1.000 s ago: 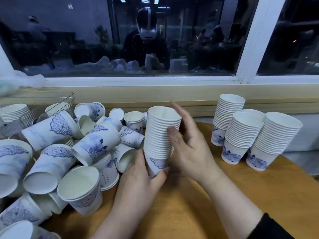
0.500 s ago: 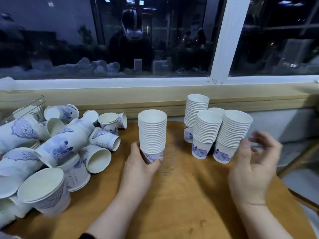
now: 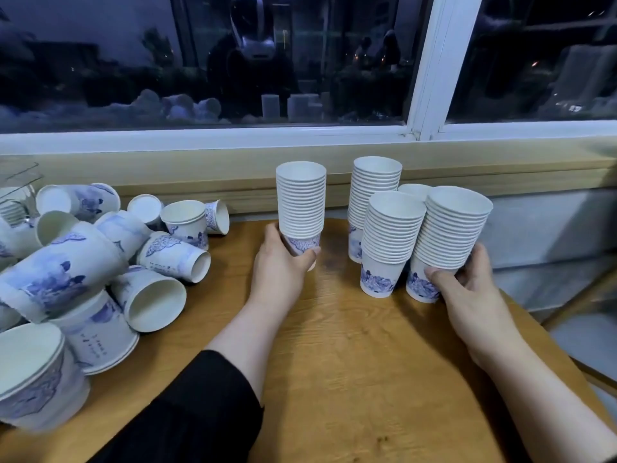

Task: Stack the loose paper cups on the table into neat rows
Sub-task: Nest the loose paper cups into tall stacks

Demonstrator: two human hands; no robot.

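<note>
From the head camera, the left hand (image 3: 282, 262) is wrapped around the base of a tall stack of cups (image 3: 301, 203), fingers curled round the lowest cup, holding it upright at the back of the wooden table (image 3: 350, 362). The right hand (image 3: 467, 292) grips the foot of the nearest right stack (image 3: 449, 242), thumb across its blue print and fingers behind. Just beside that one, touching it, stands a middle stack (image 3: 389, 243), and behind it a taller rear stack (image 3: 374, 202) near the window ledge (image 3: 200, 172); the rim of a fourth peeks between them. Well to the left sprawls a heap of loose cups (image 3: 110, 262), most lying on their sides, some nested in short runs. A dark sleeve (image 3: 200, 412) covers the left forearm.
</note>
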